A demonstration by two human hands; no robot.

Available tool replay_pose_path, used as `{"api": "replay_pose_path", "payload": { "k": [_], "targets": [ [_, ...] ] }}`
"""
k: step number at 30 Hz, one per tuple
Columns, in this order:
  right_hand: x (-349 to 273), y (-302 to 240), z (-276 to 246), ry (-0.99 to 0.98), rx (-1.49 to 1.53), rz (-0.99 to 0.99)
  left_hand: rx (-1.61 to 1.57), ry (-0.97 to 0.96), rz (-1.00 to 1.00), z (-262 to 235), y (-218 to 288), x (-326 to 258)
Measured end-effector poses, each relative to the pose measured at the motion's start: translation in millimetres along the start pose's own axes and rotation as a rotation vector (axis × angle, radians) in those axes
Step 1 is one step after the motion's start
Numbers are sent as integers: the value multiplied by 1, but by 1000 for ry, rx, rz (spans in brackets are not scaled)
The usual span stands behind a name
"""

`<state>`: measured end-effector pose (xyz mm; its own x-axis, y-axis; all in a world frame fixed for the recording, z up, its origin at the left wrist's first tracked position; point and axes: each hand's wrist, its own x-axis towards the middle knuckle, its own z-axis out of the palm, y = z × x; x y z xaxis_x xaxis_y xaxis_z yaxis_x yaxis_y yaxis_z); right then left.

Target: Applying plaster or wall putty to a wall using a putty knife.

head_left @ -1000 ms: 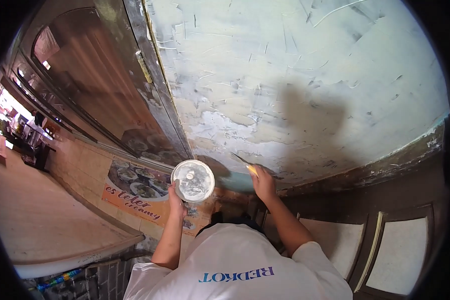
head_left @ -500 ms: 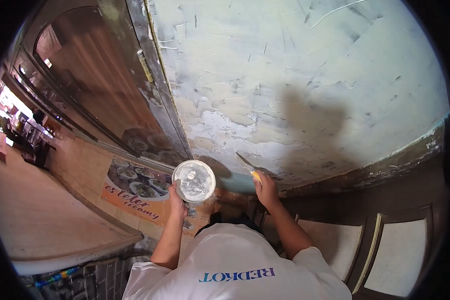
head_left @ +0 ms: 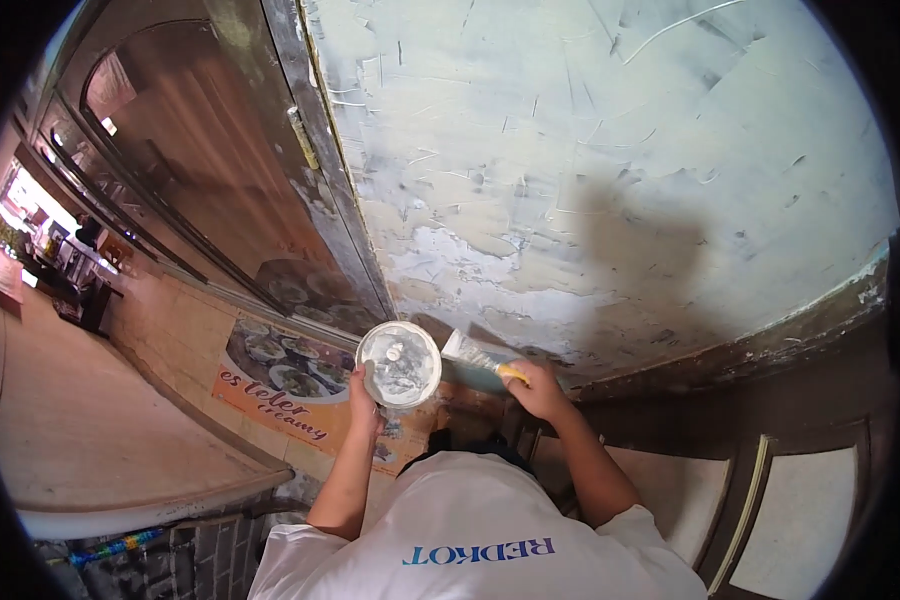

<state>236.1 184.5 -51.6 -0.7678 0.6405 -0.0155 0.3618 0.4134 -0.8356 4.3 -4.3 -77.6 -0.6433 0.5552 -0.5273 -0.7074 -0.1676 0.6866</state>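
My left hand (head_left: 365, 400) grips a round white tub (head_left: 400, 364) at its left rim. Pale filler paste lies smeared over the tub's inside, with a small lump near the middle. Closed around a yellow handle, my right hand (head_left: 538, 390) holds a putty knife (head_left: 470, 353). Its blade points left, coated in white paste, and its tip is just off the tub's right rim. Beyond both hands rises a wall (head_left: 530, 200) with patchy pale filler, scratches and a rough bare patch low on its left.
A dark-framed glass door (head_left: 200, 150) stands left of the wall. An orange poster with food pictures (head_left: 270, 385) lies below it. Dark wooden panelling with pale insets (head_left: 795, 520) is at lower right. A pale board-like surface (head_left: 120, 420) spreads at left.
My right hand has turned the putty knife from pointing up at the wall to pointing left, close to the tub. The blade now shows white paste. The tub sits slightly further right in view.
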Motion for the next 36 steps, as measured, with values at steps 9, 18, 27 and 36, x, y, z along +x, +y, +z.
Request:
{"api": "replay_pose_path", "payload": {
  "k": [9, 18, 27, 36],
  "targets": [
    [23, -15, 35, -411, 540, 331, 108, -161, 152, -3, -16, 9],
    [6, -44, 31, 87, -8, -359, -41, -105, -2, 14, -5, -7],
    [7, -58, 16, -15, -315, -184, -91, -69, -40, 21, -1, -12],
    [12, -41, 11, -61, -24, -43, -148, -56, -14, 27, -11, -16]
  ]
}}
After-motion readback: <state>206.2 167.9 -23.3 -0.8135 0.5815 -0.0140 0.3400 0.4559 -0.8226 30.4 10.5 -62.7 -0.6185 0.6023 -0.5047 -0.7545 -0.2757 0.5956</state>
